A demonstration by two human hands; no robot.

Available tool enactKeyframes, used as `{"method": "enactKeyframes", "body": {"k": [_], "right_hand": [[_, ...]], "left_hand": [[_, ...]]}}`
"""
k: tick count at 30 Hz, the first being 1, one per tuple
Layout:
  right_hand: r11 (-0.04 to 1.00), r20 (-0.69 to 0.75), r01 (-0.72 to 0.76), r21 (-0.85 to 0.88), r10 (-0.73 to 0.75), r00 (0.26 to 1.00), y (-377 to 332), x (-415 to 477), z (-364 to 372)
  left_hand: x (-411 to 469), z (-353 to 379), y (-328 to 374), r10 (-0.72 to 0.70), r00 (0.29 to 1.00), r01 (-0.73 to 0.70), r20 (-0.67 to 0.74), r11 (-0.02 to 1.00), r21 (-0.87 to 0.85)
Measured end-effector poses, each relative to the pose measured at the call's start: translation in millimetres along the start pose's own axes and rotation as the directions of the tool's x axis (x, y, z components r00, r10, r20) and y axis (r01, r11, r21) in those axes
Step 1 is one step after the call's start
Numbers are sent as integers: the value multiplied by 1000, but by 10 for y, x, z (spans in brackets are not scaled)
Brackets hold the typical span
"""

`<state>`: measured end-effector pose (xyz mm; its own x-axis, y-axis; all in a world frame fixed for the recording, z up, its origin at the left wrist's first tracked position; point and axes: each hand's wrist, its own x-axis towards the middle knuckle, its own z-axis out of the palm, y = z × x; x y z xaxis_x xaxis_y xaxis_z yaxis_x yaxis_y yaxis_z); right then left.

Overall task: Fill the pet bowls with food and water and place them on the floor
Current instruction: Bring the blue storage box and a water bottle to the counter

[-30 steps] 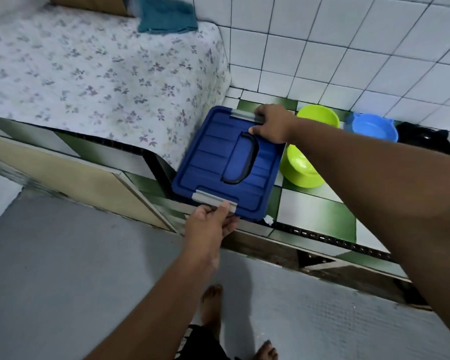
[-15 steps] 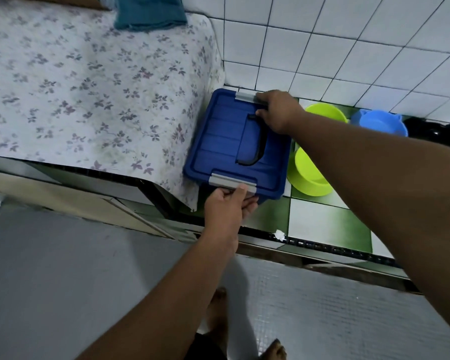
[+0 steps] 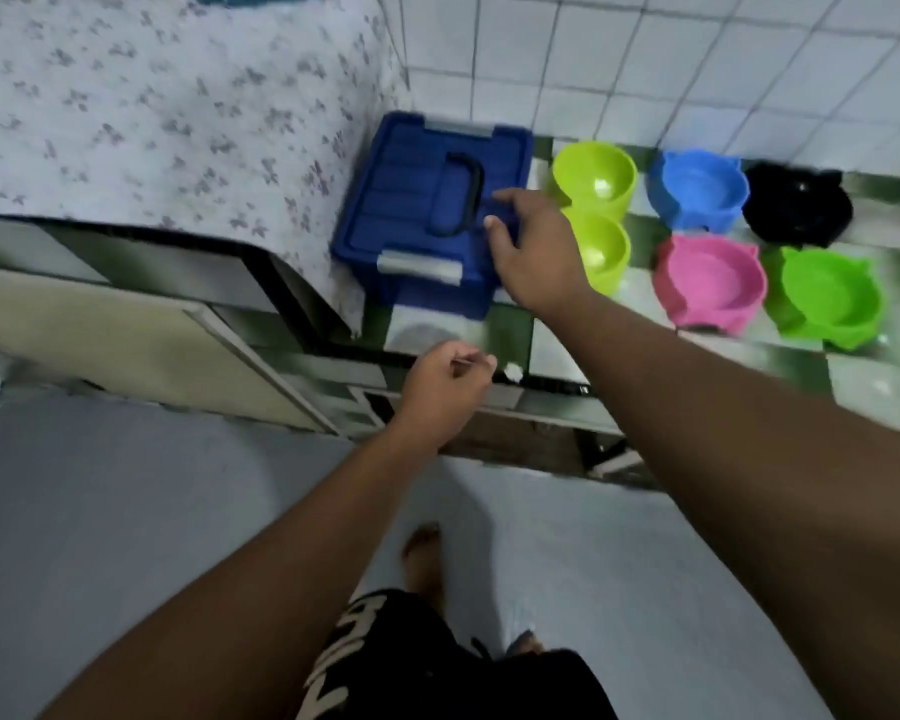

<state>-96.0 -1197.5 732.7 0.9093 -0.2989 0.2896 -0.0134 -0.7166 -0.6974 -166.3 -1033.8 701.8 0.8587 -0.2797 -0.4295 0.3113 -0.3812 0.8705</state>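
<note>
A blue lidded container (image 3: 411,205) with a black handle and grey latches stands on the tiled counter. To its right sit several pet bowls: two lime-green ones (image 3: 596,174) (image 3: 601,252), a blue one (image 3: 697,187), a black one (image 3: 798,207), a pink one (image 3: 710,285) and a green one (image 3: 830,296). My right hand (image 3: 533,252) hovers over the container's right side, fingers apart, holding nothing. My left hand (image 3: 445,389) is below the container at the counter's front edge, fingers curled, off the latch.
A flower-patterned cloth (image 3: 152,111) covers the raised surface at the left. White wall tiles (image 3: 645,59) rise behind the bowls. The green-and-white counter (image 3: 557,345) ends in a dark front edge. Grey floor (image 3: 126,511) and my bare feet lie below.
Both hands have let go of the container's latches; it now rests farther back on the counter. The view has shifted right, bringing more bowls into sight.
</note>
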Motion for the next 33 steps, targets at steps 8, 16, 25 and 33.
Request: {"method": "enactKeyframes", "body": {"k": [8, 16, 25, 33], "right_hand": [[994, 74, -106, -5, 106, 992, 812, -2760, -425], [747, 182, -662, 58, 644, 743, 2264, -3245, 226], [686, 126, -625, 373, 630, 766, 4173, -2427, 1458], [758, 15, -505, 412, 549, 836, 5062, -2098, 1943]], "left_hand": [[-496, 775, -1093, -102, 951, -32, 293, 907, 419], [505, 1541, -2194, -188, 927, -37, 326, 817, 576], [2341, 2468, -3722, -223, 928, 126, 298, 941, 313], [3687, 2887, -4235, -59, 933, -110, 354, 892, 439]]}}
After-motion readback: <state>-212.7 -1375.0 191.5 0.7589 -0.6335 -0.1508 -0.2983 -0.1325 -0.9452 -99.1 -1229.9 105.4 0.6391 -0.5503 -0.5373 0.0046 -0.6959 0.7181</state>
